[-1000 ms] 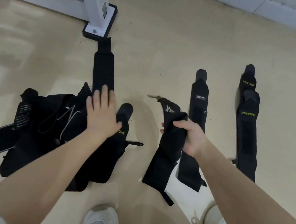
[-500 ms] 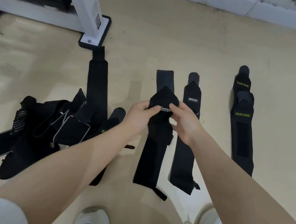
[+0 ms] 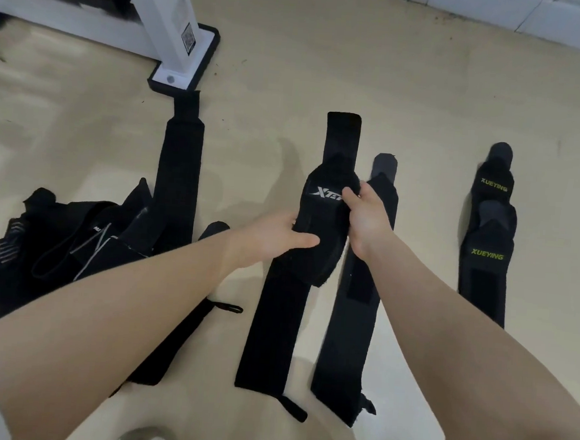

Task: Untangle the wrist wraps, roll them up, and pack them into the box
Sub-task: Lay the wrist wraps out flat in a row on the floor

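Wrist wrap (image 3: 314, 242) bearing white lettering lay stretched on the floor (image 3: 326, 67), immediately left of the plain wrap (image 3: 349, 327) that we take as landmark. Half a second before, we had pinched it near its upper fold; by this moment its far tab reached further away from us and the strip lay flatter, so we judged the untangling of this piece nearly done and rolling not yet begun. Our left hand (image 3: 273, 239) gripped its left edge, thumb across the fabric; our right hand (image 3: 364, 214) curled over its right edge at the logo. Its long axis ran away from us, near end toward our feet. The tangled pile (image 3: 74, 239) sat well left of the landmark, the yellow-lettered wraps (image 3: 488, 254) to its right.
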Motion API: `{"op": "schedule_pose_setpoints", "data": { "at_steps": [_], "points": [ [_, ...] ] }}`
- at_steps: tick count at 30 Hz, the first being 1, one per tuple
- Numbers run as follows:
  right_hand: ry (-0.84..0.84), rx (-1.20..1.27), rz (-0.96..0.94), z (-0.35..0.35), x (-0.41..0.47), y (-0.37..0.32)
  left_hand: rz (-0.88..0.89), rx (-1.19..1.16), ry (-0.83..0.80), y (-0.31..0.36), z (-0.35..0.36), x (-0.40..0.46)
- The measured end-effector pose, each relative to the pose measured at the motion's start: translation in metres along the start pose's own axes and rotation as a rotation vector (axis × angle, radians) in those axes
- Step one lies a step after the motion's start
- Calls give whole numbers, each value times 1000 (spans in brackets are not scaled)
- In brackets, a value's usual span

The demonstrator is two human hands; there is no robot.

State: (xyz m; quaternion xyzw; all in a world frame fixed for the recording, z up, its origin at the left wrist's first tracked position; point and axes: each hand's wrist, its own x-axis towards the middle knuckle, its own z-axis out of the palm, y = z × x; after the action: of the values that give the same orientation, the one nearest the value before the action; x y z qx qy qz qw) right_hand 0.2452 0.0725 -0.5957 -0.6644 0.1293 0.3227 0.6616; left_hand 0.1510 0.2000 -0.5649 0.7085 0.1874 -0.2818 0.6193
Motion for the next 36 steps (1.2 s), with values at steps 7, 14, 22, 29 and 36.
{"op": "schedule_pose_setpoints", "data": {
  "at_steps": [7,14,22,29,36],
  "points": [
    [-58,-28,40,4,85,-11,-9,-23,240,-26,-1,55],
    [52,-998,-519,-15,78,36,-28,560,341,-102,26,61],
    [-252,-1524,-570,-5,40,109,13,795,410,-107,30,70],
    [-268,-1756,-379,-6,77,84,48,1095,292,-120,36,48],
    [-145,-1538,-459,23,53,67,43,1217,157,-123,40,39]
  ]
}}
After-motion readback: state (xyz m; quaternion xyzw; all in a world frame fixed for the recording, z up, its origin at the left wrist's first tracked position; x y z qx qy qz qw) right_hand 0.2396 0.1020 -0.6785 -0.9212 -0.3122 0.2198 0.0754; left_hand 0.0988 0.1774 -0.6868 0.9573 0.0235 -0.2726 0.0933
